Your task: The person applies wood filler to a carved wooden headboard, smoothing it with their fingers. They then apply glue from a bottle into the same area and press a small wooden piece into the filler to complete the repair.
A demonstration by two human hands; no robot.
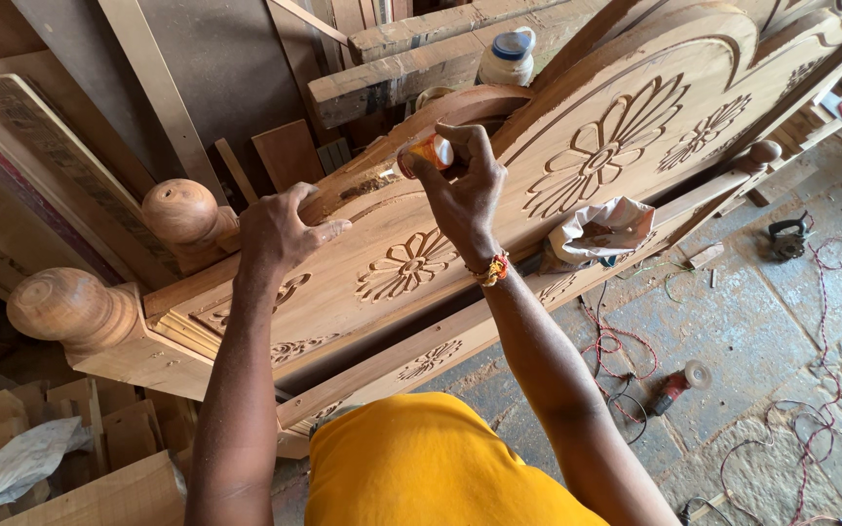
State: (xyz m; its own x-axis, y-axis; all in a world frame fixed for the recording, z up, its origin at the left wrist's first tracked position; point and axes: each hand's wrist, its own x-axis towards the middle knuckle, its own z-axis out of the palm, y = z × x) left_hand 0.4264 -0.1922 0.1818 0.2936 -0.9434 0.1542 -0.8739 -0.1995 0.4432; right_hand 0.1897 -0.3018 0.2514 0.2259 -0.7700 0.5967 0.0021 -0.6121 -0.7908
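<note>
Right hand (462, 185) pinching small orange-and-white tube (429, 153), left hand (283, 231) flat on carved wooden panel (577, 156)

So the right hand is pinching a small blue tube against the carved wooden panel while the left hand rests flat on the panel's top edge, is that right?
Not quite: the small tube is orange, not blue, as the head view shows. The right hand does pinch it against the carved wooden panel, and the left hand rests on the panel's top edge.
</note>
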